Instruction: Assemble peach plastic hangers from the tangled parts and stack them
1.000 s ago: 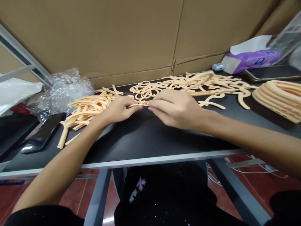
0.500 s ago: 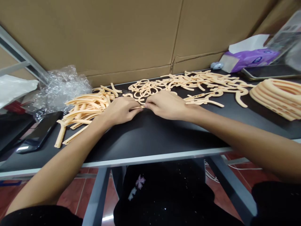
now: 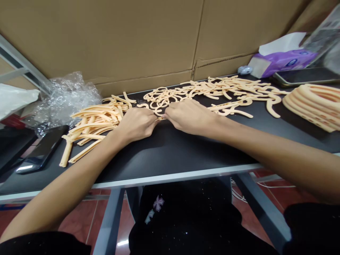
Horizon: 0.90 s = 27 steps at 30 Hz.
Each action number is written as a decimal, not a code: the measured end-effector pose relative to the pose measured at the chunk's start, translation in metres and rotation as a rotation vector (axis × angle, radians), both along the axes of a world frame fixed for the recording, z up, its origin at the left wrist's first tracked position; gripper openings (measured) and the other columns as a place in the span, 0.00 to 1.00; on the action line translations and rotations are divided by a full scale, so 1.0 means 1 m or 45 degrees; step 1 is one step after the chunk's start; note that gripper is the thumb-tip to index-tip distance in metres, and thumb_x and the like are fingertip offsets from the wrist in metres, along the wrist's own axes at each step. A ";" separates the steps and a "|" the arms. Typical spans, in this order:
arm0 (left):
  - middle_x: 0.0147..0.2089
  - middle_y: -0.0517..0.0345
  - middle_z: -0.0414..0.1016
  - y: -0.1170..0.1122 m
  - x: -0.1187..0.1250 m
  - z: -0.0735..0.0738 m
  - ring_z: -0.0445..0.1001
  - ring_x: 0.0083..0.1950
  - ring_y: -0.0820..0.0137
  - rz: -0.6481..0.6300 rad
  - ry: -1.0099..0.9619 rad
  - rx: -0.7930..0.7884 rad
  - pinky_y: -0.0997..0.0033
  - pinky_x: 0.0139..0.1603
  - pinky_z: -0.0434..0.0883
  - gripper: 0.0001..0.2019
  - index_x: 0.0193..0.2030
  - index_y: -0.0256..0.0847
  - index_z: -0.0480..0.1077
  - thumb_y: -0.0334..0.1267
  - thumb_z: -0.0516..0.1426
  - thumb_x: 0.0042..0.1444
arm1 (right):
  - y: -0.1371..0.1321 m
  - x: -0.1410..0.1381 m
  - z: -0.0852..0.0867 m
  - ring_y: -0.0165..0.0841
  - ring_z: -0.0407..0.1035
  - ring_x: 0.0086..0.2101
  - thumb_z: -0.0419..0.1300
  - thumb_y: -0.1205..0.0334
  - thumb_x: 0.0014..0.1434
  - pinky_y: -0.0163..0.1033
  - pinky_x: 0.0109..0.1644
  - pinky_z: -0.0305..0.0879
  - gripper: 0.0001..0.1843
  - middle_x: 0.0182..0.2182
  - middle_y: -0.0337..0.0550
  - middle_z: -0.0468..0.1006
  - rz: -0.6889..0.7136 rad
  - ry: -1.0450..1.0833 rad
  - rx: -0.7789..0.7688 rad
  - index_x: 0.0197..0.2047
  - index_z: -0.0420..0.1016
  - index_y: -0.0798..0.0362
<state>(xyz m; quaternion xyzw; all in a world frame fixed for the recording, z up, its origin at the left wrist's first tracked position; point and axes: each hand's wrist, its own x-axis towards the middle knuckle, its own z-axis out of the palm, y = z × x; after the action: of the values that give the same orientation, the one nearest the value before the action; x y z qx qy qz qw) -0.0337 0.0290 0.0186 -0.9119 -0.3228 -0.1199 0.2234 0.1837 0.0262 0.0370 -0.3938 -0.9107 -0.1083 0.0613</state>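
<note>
My left hand [image 3: 139,124] and my right hand [image 3: 186,115] meet at mid-table, fingers closed and thumbs toward each other. Between their fingertips shows a bit of a thin peach-coloured strip [image 3: 160,118], gripped from both sides; most of it is hidden by the fingers. Left of my left hand lies a heap of long, slightly curved peach strips [image 3: 92,120], some with small holes at the ends. Beyond the hands spread many curved, ring-like and S-shaped peach pieces [image 3: 164,96]. A stack of peach oval frames [image 3: 310,106] stands at the right.
A black phone [image 3: 42,150] and crumpled clear plastic wrap [image 3: 71,94] lie on the left. A purple tissue pack [image 3: 287,63], a tablet-like device [image 3: 308,76] and a small pale-blue object [image 3: 244,70] sit at the back right. Cardboard [image 3: 119,39] walls the black table [image 3: 170,156] behind.
My left fingers have curled in tighter, and less of the strip shows between the hands. The view has shifted slightly; the piles look the same.
</note>
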 end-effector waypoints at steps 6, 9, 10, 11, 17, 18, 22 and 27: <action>0.24 0.52 0.73 0.002 -0.001 -0.001 0.67 0.26 0.68 -0.045 0.043 0.058 0.64 0.29 0.54 0.21 0.25 0.38 0.76 0.37 0.51 0.69 | -0.003 0.000 -0.001 0.46 0.80 0.40 0.51 0.72 0.68 0.44 0.34 0.55 0.19 0.42 0.60 0.87 0.040 -0.042 0.036 0.47 0.85 0.60; 0.24 0.52 0.73 0.001 0.000 0.000 0.67 0.26 0.68 -0.039 0.039 0.044 0.64 0.29 0.53 0.22 0.25 0.38 0.76 0.36 0.51 0.69 | -0.003 0.000 -0.002 0.46 0.79 0.38 0.52 0.72 0.68 0.44 0.33 0.53 0.18 0.40 0.61 0.86 0.017 0.000 -0.005 0.45 0.85 0.59; 0.24 0.52 0.73 0.000 0.001 0.000 0.67 0.26 0.68 -0.043 0.015 0.041 0.64 0.28 0.52 0.22 0.25 0.37 0.76 0.36 0.51 0.70 | -0.001 0.001 -0.002 0.45 0.79 0.37 0.53 0.72 0.68 0.44 0.32 0.53 0.17 0.40 0.60 0.86 -0.008 0.027 -0.026 0.45 0.85 0.59; 0.23 0.52 0.72 -0.002 0.003 0.000 0.67 0.25 0.69 -0.052 -0.010 0.043 0.64 0.28 0.52 0.22 0.25 0.37 0.76 0.37 0.51 0.70 | 0.000 0.001 -0.001 0.45 0.79 0.37 0.53 0.71 0.68 0.44 0.32 0.53 0.17 0.40 0.60 0.86 -0.033 0.056 -0.044 0.45 0.85 0.58; 0.22 0.50 0.72 -0.006 0.009 0.001 0.68 0.24 0.67 -0.123 -0.030 0.154 0.64 0.27 0.50 0.23 0.24 0.35 0.76 0.37 0.53 0.71 | 0.006 0.003 0.002 0.49 0.80 0.43 0.49 0.66 0.73 0.45 0.35 0.52 0.20 0.44 0.61 0.86 -0.064 0.046 -0.028 0.46 0.83 0.61; 0.22 0.50 0.73 -0.006 0.008 0.001 0.68 0.24 0.67 -0.125 -0.035 0.165 0.64 0.27 0.49 0.23 0.24 0.35 0.76 0.37 0.53 0.71 | 0.006 0.003 0.003 0.49 0.80 0.45 0.48 0.67 0.73 0.44 0.35 0.52 0.20 0.45 0.61 0.86 -0.064 0.035 -0.028 0.47 0.83 0.61; 0.23 0.52 0.74 -0.003 0.004 0.000 0.68 0.24 0.68 -0.124 -0.047 0.140 0.65 0.27 0.49 0.22 0.23 0.36 0.75 0.38 0.53 0.70 | 0.005 0.000 0.003 0.49 0.79 0.48 0.48 0.67 0.74 0.44 0.37 0.53 0.20 0.47 0.61 0.86 -0.073 0.026 -0.035 0.50 0.82 0.61; 0.22 0.54 0.72 -0.004 0.004 0.002 0.67 0.24 0.69 -0.046 -0.133 -0.025 0.66 0.27 0.50 0.22 0.23 0.38 0.72 0.41 0.54 0.68 | 0.002 0.000 0.004 0.48 0.80 0.47 0.47 0.64 0.76 0.44 0.36 0.52 0.20 0.47 0.61 0.86 -0.105 0.007 -0.059 0.53 0.80 0.61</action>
<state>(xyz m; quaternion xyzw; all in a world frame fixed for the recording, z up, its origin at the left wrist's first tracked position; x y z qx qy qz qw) -0.0296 0.0245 0.0210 -0.9122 -0.3186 -0.1683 0.1952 0.1834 0.0285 0.0412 -0.4327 -0.8958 -0.0887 0.0501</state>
